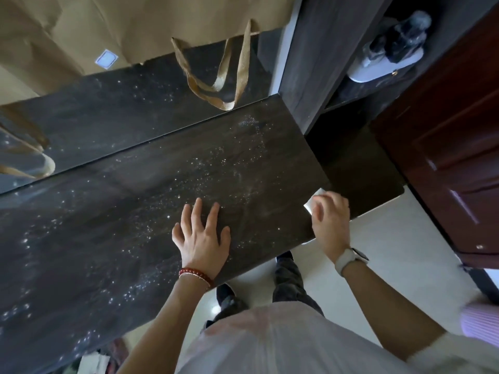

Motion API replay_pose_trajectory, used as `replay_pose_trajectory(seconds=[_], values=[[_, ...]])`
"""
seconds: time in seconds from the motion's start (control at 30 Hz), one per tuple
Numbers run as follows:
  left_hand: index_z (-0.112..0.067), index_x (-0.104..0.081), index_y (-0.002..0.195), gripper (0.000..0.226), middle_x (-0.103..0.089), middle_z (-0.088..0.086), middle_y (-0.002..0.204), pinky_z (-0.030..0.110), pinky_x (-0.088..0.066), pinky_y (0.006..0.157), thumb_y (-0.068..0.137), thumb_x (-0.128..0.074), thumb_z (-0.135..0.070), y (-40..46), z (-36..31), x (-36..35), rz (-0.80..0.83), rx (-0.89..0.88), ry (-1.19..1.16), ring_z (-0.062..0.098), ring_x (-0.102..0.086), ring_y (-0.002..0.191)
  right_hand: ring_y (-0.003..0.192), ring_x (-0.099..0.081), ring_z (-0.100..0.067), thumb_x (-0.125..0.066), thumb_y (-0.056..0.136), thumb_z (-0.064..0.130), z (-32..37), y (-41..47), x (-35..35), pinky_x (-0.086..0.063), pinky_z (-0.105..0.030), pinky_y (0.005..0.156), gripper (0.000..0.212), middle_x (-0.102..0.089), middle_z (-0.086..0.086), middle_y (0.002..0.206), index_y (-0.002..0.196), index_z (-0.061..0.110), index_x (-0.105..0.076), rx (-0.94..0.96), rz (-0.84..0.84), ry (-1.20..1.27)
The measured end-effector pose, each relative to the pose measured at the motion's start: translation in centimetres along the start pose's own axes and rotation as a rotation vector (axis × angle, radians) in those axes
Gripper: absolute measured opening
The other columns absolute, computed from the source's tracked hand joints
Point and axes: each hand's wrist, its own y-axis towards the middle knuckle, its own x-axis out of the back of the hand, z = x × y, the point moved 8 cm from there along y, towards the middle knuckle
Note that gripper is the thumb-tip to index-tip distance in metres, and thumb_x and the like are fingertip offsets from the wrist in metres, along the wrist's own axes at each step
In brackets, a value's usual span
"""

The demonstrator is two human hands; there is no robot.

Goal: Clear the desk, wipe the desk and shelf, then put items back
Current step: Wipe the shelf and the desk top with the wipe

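The dark wooden desk [151,184] is speckled with pale dust and crumbs. My left hand [202,233] rests flat on it near the front edge, fingers spread, a red bead bracelet on the wrist. My right hand [330,220], with a white watch on the wrist, grips a white wipe [314,202] at the desk's right front corner; the hand is blurred. A dark shelf unit [318,58] rises at the desk's right end.
A brown paper bag [151,20] with ribbon handles lies at the back, mirrored in a glossy back panel. A white and dark object [391,49] sits in a shelf compartment. A reddish door [453,157] stands to the right. The pale floor [378,265] lies below.
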Motion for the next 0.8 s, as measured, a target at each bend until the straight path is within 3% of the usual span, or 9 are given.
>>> replay_pose_trajectory(seconds=[0.13, 0.27, 0.33, 0.4, 0.47, 0.57, 0.6, 0.67, 0.8], values=[[-0.030, -0.009, 0.144, 0.059, 0.007, 0.005, 0.155, 0.056, 0.004, 0.110, 0.092, -0.034, -0.045, 1.4, 3.9, 0.3, 0.066, -0.016, 0.154, 0.028, 0.012, 0.140, 0.125, -0.043, -0.037, -0.051, 0.085, -0.004, 3.2, -3.9, -2.3, -0.045, -0.053, 0.097, 0.036, -0.049, -0.019, 0.133, 0.120, 0.003, -0.052, -0.167, -0.044, 0.116], [-0.037, -0.007, 0.143, 0.060, 0.006, 0.001, 0.155, 0.055, 0.003, 0.111, 0.091, -0.031, -0.052, 1.7, 6.7, -0.1, 0.097, 0.000, 0.157, 0.025, 0.011, 0.141, 0.136, -0.030, -0.024, -0.034, 0.090, 0.017, 14.7, -13.4, -7.8, -0.028, -0.041, 0.111, 0.044, -0.040, -0.010, 0.144, 0.134, 0.014, -0.039, 0.411, 0.296, 0.107], [-0.039, -0.008, 0.142, 0.059, 0.005, -0.001, 0.155, 0.054, 0.002, 0.111, 0.090, -0.031, -0.053, 1.7, 7.0, -0.1, 0.099, -0.019, 0.167, 0.024, 0.010, 0.141, 0.136, -0.030, -0.019, -0.029, 0.094, 0.019, 16.2, -15.1, -8.6, -0.028, -0.038, 0.112, 0.045, -0.039, -0.006, 0.145, 0.139, 0.014, -0.034, 0.558, 0.455, 0.142], [-0.040, -0.008, 0.142, 0.058, 0.004, -0.001, 0.155, 0.053, 0.002, 0.110, 0.090, -0.030, -0.054, 1.8, 7.0, 0.0, 0.094, -0.028, 0.177, 0.024, 0.009, 0.141, 0.132, -0.037, -0.023, -0.040, 0.089, 0.011, 13.3, -11.8, -7.3, -0.035, -0.041, 0.108, 0.050, -0.042, -0.010, 0.142, 0.139, 0.011, -0.033, 0.452, 0.433, 0.166], [-0.041, -0.007, 0.142, 0.058, 0.004, -0.001, 0.155, 0.053, 0.001, 0.111, 0.090, -0.028, -0.056, 1.8, 7.1, -0.1, 0.080, -0.036, 0.197, 0.025, 0.009, 0.141, 0.127, -0.042, -0.031, -0.050, 0.086, 0.005, 7.7, -6.6, -5.0, -0.036, -0.043, 0.106, 0.051, -0.045, -0.018, 0.136, 0.135, 0.006, -0.037, 0.206, 0.215, 0.073], [-0.041, -0.008, 0.142, 0.058, 0.002, -0.002, 0.155, 0.053, 0.001, 0.110, 0.089, -0.027, -0.056, 1.7, 7.2, -0.2, 0.071, -0.043, 0.204, 0.024, 0.007, 0.141, 0.139, -0.020, -0.035, -0.038, 0.095, 0.014, 0.8, -1.6, -3.0, -0.015, -0.042, 0.115, 0.049, -0.024, -0.023, 0.149, 0.141, 0.000, -0.027, -0.235, 0.065, -0.076], [-0.041, -0.009, 0.142, 0.057, 0.000, -0.002, 0.155, 0.053, 0.000, 0.110, 0.090, -0.028, -0.056, 1.8, 7.2, -0.1, 0.064, -0.046, 0.200, 0.024, 0.006, 0.141, 0.140, -0.018, -0.035, -0.033, 0.096, 0.018, 1.5, -1.4, -3.5, -0.011, -0.042, 0.116, 0.049, -0.022, -0.023, 0.150, 0.141, -0.001, -0.025, -0.275, 0.055, -0.077], [-0.040, -0.013, 0.141, 0.054, -0.004, -0.002, 0.155, 0.052, -0.002, 0.110, 0.091, -0.029, -0.051, 1.9, 7.4, 0.1, 0.038, -0.058, 0.188, 0.023, 0.003, 0.141, 0.138, -0.024, -0.035, -0.024, 0.092, 0.026, 7.3, -3.5, -6.1, -0.012, -0.040, 0.116, 0.054, -0.028, -0.023, 0.147, 0.140, -0.001, -0.027, -0.055, 0.138, -0.047], [-0.032, -0.014, 0.143, 0.052, -0.007, -0.005, 0.155, 0.050, -0.002, 0.110, 0.094, -0.031, -0.038, 2.1, 7.8, 0.3, 0.015, -0.054, 0.140, 0.020, 0.000, 0.141, 0.138, -0.026, -0.028, -0.029, 0.093, 0.026, 17.8, -12.6, -8.7, -0.016, -0.046, 0.114, 0.051, -0.032, -0.015, 0.148, 0.140, 0.005, -0.026, 0.679, 0.475, -0.037]])
